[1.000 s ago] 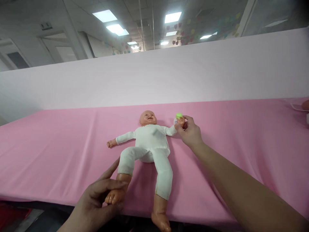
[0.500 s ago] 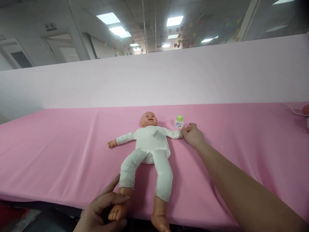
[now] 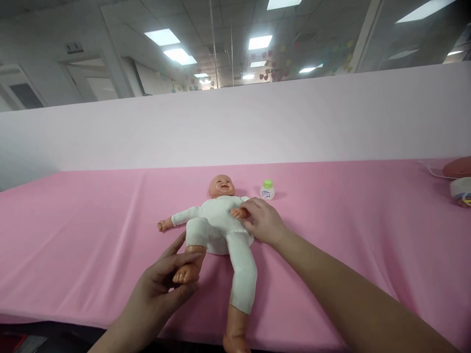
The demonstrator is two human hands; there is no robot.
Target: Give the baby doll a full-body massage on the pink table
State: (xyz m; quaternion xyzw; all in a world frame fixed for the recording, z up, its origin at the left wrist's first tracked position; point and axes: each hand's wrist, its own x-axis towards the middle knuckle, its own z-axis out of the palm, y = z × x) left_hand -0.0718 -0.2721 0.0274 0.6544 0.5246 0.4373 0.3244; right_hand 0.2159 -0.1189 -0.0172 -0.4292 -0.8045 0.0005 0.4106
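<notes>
A baby doll (image 3: 224,215) in a white suit lies on its back, head away from me, on a pink cloth (image 3: 91,245). My left hand (image 3: 162,279) is closed around the doll's foot (image 3: 188,272) on the left side of the view, and that leg is bent with the knee raised. My right hand (image 3: 263,220) grips the doll's other-side arm near its small hand (image 3: 240,213), which lies across the chest. The doll's other leg (image 3: 243,274) stretches toward me, its foot at the table's front edge. Its free arm (image 3: 186,215) points out to the left.
A small clear bottle with a green cap (image 3: 267,189) stands just right of the doll's head. At the far right edge are a partly seen doll-like rounded thing (image 3: 458,167) and a white item (image 3: 460,189). A white partition (image 3: 235,125) with glass above it closes the back.
My right hand has brought the doll's arm from outstretched to across the chest. My left hand has pushed the held foot up and away from me, bending the knee.
</notes>
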